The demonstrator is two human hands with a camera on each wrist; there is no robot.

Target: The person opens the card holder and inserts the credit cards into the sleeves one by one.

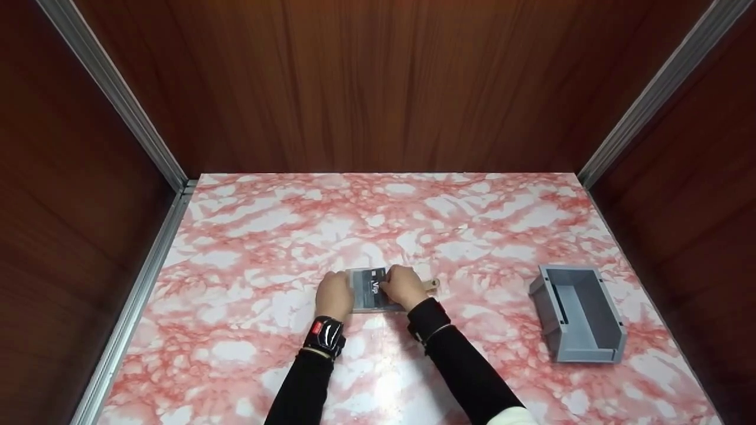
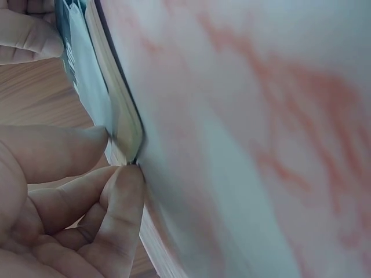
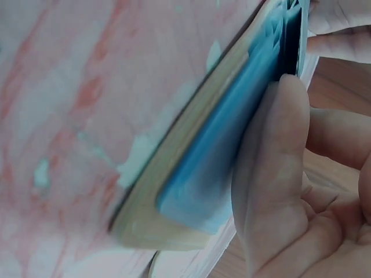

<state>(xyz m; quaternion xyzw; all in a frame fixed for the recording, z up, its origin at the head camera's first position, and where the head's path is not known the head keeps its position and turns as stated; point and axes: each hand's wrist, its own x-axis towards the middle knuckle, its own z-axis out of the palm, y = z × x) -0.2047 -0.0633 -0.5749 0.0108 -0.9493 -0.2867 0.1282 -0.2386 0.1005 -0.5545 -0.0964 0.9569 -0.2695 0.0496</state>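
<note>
A card holder with clear plastic sleeves lies spread on the table. My left hand pinches its left edge between thumb and fingers; the left wrist view shows the holder's cream-coloured cover at the fingertips. On the sleeves is a dark card marked "VIP", and my right hand pinches its right side. Bluish sleeves lie beneath the right hand in the right wrist view. Past that hand a tan strap with a round snap sticks out. The holder's right part is mostly hidden by the right hand.
A grey plastic bin stands on the right side of the red-and-white marbled table. Brown wood-grain panels with metal edge strips enclose the back and both sides.
</note>
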